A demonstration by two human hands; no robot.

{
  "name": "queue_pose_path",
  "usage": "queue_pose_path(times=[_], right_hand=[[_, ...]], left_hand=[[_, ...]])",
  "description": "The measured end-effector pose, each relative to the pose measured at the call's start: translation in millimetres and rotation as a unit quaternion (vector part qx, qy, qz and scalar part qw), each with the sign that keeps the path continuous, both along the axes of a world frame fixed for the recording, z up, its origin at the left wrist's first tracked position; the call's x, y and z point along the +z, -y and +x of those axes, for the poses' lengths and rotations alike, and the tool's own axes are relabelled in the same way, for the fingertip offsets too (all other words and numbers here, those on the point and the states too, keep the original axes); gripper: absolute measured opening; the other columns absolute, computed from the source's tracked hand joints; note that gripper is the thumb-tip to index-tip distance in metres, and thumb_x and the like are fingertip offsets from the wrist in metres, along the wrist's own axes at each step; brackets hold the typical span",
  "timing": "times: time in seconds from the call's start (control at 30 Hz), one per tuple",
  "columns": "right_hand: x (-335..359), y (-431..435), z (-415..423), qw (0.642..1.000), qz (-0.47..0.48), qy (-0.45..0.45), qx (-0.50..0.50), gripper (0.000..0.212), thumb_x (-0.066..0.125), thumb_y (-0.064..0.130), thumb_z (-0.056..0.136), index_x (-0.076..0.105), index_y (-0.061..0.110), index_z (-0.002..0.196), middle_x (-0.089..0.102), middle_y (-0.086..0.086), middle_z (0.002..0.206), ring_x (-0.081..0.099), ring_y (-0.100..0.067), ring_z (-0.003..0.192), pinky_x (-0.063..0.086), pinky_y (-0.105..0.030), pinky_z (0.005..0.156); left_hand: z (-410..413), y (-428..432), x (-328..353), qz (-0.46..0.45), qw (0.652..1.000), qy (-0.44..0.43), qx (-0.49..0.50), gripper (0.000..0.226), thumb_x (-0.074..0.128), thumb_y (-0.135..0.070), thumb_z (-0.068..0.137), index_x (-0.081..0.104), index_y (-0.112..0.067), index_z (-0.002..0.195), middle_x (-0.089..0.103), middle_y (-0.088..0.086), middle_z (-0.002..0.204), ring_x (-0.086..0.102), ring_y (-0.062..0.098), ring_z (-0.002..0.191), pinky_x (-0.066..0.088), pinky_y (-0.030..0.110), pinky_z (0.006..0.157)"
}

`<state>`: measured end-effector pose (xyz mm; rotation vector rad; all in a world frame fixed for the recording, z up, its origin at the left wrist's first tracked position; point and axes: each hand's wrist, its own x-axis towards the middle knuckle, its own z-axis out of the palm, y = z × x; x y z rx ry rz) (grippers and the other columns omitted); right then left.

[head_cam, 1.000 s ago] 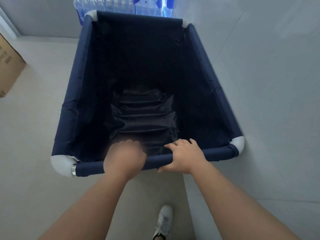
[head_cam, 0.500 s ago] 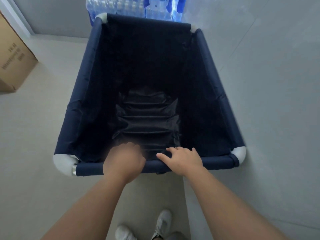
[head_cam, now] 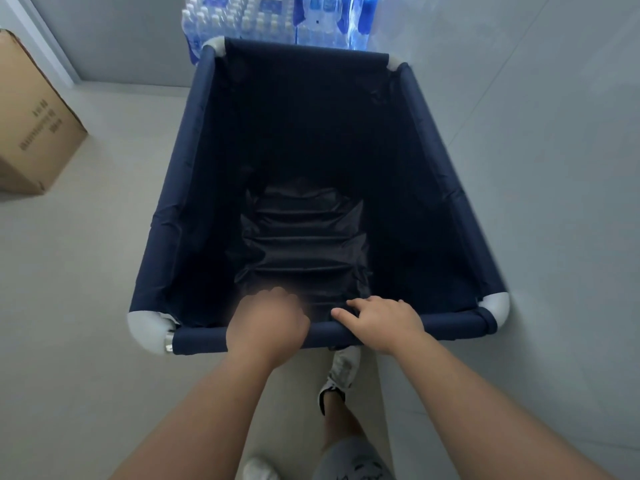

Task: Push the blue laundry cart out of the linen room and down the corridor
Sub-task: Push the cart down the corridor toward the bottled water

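Note:
The blue laundry cart fills the middle of the head view, a deep navy fabric bin with white corner joints and nothing visible inside but its creased liner. My left hand is wrapped around the near rail, left of centre. My right hand rests on the same rail just to the right, fingers spread and laid over the top, the thumb stretched toward the left hand. The cart's right side runs close along a grey wall.
Shrink-wrapped packs of water bottles stand against the far wall right behind the cart's far rail. A cardboard box sits on the floor at the left. My white shoe is under the near rail. Open pale floor lies to the left.
The cart and the view have drawn back from the water bottles, showing more of them and of the box. My right hand loosened from a grip to spread fingers. My foot stepped forward.

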<state>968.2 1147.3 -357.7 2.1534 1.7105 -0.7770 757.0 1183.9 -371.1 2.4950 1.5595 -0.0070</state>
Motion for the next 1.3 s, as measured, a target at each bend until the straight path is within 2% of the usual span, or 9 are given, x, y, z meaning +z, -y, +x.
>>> queue_pose_path(times=[0.13, 0.27, 0.47, 0.6, 1.13, 1.3], right_hand=[[-0.5, 2.8, -0.6, 1.000, 0.004, 0.006, 0.003, 0.091, 0.008, 0.086, 0.077, 0.050, 0.037, 0.141, 0.058, 0.000, 0.135, 0.055, -0.024, 0.117, 0.037, -0.048, 0.098], [-0.8, 3.7, -0.4, 1.000, 0.005, 0.007, 0.002, 0.092, 0.007, 0.086, 0.076, 0.048, 0.037, 0.142, 0.058, 0.001, 0.136, 0.055, -0.023, 0.118, 0.037, -0.046, 0.095], [-0.9, 6.1, -0.1, 1.000, 0.004, 0.013, 0.018, 0.084, 0.011, 0.083, 0.082, 0.044, 0.038, 0.144, 0.055, 0.001, 0.139, 0.054, -0.023, 0.121, 0.039, -0.046, 0.096], [1.4, 6.1, -1.1, 1.000, 0.011, 0.020, 0.018, 0.088, 0.008, 0.083, 0.079, 0.045, 0.037, 0.145, 0.055, 0.001, 0.139, 0.054, -0.023, 0.120, 0.039, -0.046, 0.098], [0.0, 7.6, -3.3, 0.998, 0.013, 0.050, 0.026, 0.078, 0.013, 0.077, 0.087, 0.044, 0.035, 0.145, 0.056, -0.003, 0.138, 0.056, -0.026, 0.117, 0.037, -0.045, 0.095], [-1.2, 8.0, -3.5, 0.999, 0.019, 0.047, 0.017, 0.079, 0.014, 0.078, 0.087, 0.044, 0.035, 0.145, 0.056, -0.002, 0.140, 0.055, -0.026, 0.119, 0.037, -0.045, 0.098]], left_hand=[[-1.5, 3.6, 0.0, -0.001, 1.000, 0.004, -0.001, 0.050, 0.018, -0.043, 0.089, 0.064, -0.024, 0.092, 0.065, -0.004, 0.097, 0.057, 0.020, 0.084, 0.043, 0.039, 0.076], [-1.3, 3.5, -1.4, 0.002, 1.000, 0.005, -0.005, 0.049, 0.019, -0.043, 0.090, 0.064, -0.024, 0.093, 0.065, -0.004, 0.099, 0.057, 0.020, 0.085, 0.044, 0.040, 0.078], [-2.4, 6.0, -1.1, 0.007, 1.000, 0.014, -0.005, 0.050, 0.018, -0.043, 0.089, 0.065, -0.025, 0.095, 0.065, -0.005, 0.101, 0.057, 0.019, 0.087, 0.044, 0.039, 0.079], [-2.0, 5.6, -1.7, 0.009, 1.000, 0.023, -0.002, 0.050, 0.019, -0.043, 0.089, 0.065, -0.025, 0.094, 0.065, -0.005, 0.101, 0.058, 0.019, 0.086, 0.043, 0.038, 0.077], [-3.2, 5.8, 0.1, 0.003, 1.000, 0.019, -0.008, 0.050, 0.016, -0.043, 0.087, 0.062, -0.024, 0.092, 0.064, -0.003, 0.097, 0.057, 0.020, 0.085, 0.037, 0.038, 0.071], [-3.4, 5.8, -1.7, -0.004, 1.000, 0.020, 0.000, 0.053, 0.014, -0.045, 0.087, 0.063, -0.024, 0.093, 0.063, -0.004, 0.098, 0.056, 0.019, 0.086, 0.036, 0.038, 0.072]])
